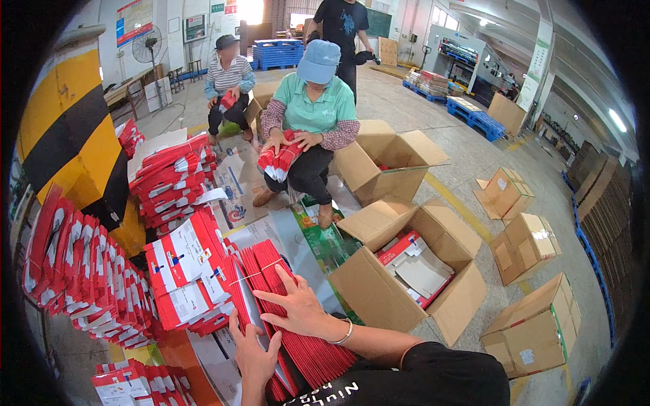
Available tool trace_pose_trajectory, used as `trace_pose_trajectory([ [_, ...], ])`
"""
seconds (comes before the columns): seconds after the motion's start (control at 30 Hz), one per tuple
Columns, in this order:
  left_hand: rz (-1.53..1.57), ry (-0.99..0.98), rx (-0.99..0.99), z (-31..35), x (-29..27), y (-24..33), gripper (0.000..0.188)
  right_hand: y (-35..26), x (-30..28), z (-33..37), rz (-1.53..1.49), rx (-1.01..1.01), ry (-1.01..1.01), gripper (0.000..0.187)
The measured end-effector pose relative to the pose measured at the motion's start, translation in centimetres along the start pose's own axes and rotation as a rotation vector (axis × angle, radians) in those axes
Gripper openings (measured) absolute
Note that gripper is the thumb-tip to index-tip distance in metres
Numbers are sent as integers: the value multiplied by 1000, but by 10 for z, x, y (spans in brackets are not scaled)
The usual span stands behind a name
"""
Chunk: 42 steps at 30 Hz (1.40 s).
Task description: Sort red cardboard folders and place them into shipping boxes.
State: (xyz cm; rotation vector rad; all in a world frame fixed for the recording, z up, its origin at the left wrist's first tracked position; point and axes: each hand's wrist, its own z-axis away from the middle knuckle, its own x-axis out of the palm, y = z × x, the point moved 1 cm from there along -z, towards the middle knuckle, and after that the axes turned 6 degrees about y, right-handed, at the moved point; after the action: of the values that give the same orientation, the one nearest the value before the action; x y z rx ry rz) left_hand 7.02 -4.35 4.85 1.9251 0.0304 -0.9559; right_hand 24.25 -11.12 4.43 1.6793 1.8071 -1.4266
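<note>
Red bundle (311,355), 6 o'clock: pale band (259,272) crosses it; banding appears complete. Right hand (298,310) lies spread on top; left hand (256,355) opens alongside. Stacks (88,277), 8 o'clock, appear pending; box (369,287), 4 o'clock, part-filled.

A pillar (64,128) banded in slanting yellow and black rose at the left, and behind it a whitish wall (177,47) bore a poster (134,24), with a standing fan (144,46), a wooden table (125,89) and small stools (195,66) nearby. The grey floor (406,101), crossed by a yellow line (457,203), ran back to stacked blue pallets (277,55) and a dark green board (378,24). Daylight showed through windows (443,19) at the upper right, while a strip lamp (617,120) glowed beneath the pale, beamed ceiling (589,40).
</note>
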Motion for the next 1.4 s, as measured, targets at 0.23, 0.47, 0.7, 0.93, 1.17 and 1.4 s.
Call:
trace_pose_trajectory([
  [0.23,10,25,-1,-2,4,-4,33,-1,1,-1,-7,2,24,56],
  [0.47,25,15,-7,-4,2,1,32,-1,0,-3,-21,19,4,56],
  [0.7,25,29,9,-1,5,-5,30,2,3,0,-18,-37,64,56],
  [0.93,10,51,95,-2,2,-4,27,4,5,1,21,-42,70,53],
  [1.17,131,4,-21,-2,-1,4,20,3,5,-3,36,-30,18,58],
  [1.4,94,31,61,-1,2,-13,24,0,2,-3,45,-7,21,61],
])
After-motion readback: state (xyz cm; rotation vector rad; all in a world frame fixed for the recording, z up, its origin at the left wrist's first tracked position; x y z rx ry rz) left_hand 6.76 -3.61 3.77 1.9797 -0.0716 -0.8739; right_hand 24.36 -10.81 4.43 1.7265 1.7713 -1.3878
